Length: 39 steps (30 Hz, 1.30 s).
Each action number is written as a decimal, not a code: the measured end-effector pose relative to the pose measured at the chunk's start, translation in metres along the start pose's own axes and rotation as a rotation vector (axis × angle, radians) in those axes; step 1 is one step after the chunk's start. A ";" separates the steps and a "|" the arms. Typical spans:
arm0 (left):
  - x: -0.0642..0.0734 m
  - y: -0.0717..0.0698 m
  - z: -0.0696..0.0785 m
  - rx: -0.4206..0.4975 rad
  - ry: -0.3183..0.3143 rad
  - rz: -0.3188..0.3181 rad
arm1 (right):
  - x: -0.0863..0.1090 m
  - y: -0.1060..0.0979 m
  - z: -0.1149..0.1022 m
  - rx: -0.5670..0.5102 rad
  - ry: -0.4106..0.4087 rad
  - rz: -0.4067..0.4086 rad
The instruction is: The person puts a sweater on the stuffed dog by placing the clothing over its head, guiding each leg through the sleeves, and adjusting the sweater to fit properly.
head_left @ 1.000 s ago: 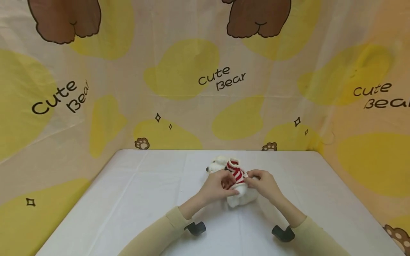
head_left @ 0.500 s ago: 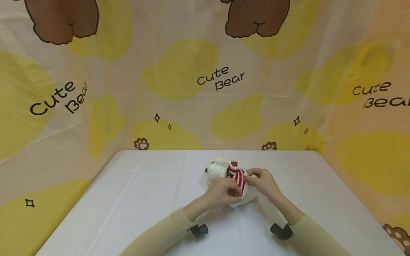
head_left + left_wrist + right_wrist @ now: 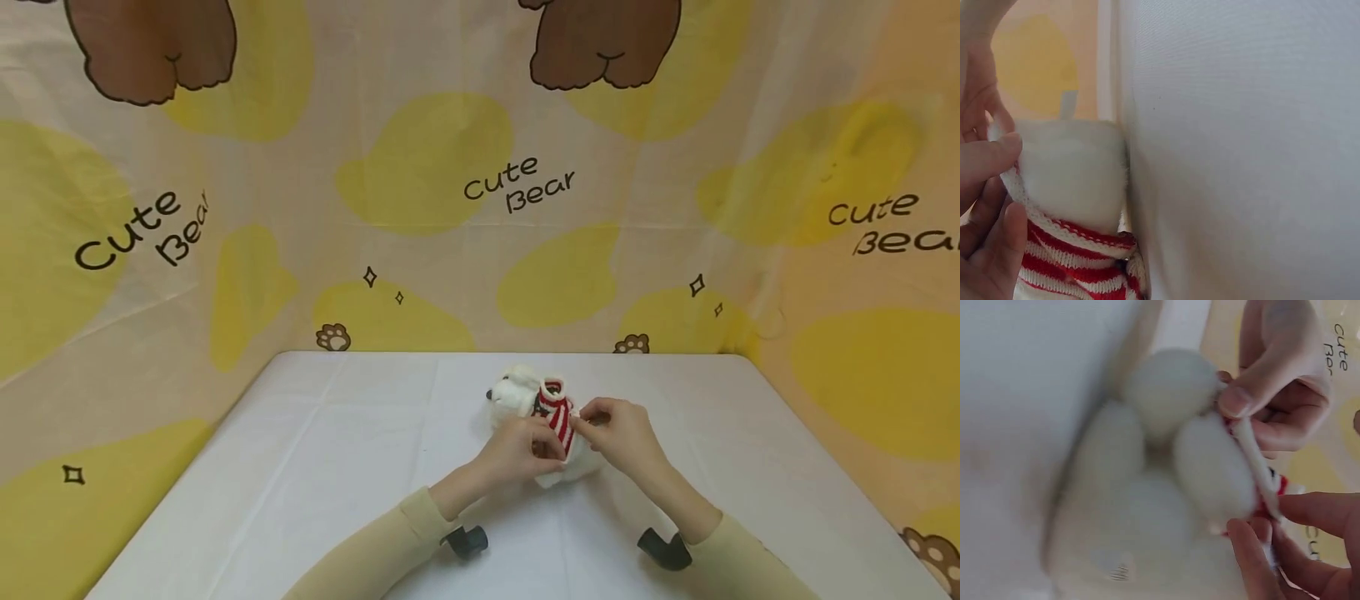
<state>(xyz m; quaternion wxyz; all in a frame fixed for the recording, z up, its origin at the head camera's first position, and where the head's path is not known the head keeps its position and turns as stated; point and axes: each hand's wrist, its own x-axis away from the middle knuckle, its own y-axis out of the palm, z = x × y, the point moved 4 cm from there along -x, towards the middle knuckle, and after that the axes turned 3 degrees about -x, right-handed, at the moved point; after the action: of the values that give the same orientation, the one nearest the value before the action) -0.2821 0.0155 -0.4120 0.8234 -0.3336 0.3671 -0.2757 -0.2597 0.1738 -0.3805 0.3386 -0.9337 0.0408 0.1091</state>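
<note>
A white plush animal (image 3: 513, 396) with a black nose lies on the table, head to the left. It wears a knitted sweater (image 3: 556, 419) in red and white stripes. My left hand (image 3: 517, 448) pinches the near part of the sweater's white hem (image 3: 1035, 215) between thumb and finger. At the hem's other end, my right hand (image 3: 621, 432) holds the edge in its fingertips. The right wrist view shows the toy's white underside and limbs (image 3: 1154, 512), blurred, with the hem (image 3: 1252, 453) stretched between both hands. The left hand covers part of the toy's body in the head view.
The white table (image 3: 360, 467) reaches back to a patterned cloth wall (image 3: 427, 292), and similar cloth stands at both sides. Black wrist mounts (image 3: 467, 542) hang beneath the forearms, close above the tabletop.
My left hand has moved slightly right and nearer, its fingers now closed together on the sweater's hem. The striped fabric lies stretched further down the body. My right hand stays in nearly the same place.
</note>
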 end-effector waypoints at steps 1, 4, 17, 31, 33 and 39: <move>0.000 0.000 0.000 0.002 0.002 0.005 | 0.002 -0.002 -0.004 0.038 -0.002 -0.001; 0.001 -0.001 0.000 0.013 0.003 0.024 | 0.007 -0.005 -0.013 0.094 0.025 -0.057; -0.001 0.001 0.001 0.064 -0.001 0.093 | 0.004 0.006 -0.001 0.000 0.130 -0.073; -0.003 -0.027 -0.034 0.000 -0.461 0.291 | 0.015 0.022 0.015 0.199 0.014 -0.083; -0.003 -0.026 -0.033 -0.025 -0.466 0.274 | 0.015 0.024 0.017 0.210 0.006 -0.086; -0.003 -0.027 -0.034 -0.227 -0.456 0.249 | 0.015 0.023 0.019 0.225 -0.001 -0.091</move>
<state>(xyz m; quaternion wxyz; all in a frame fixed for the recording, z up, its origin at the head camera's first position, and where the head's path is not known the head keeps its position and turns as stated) -0.3159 -0.0113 -0.4079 0.8695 -0.4294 0.2393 -0.0475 -0.2519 0.1687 -0.4127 0.4458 -0.8907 0.0104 0.0888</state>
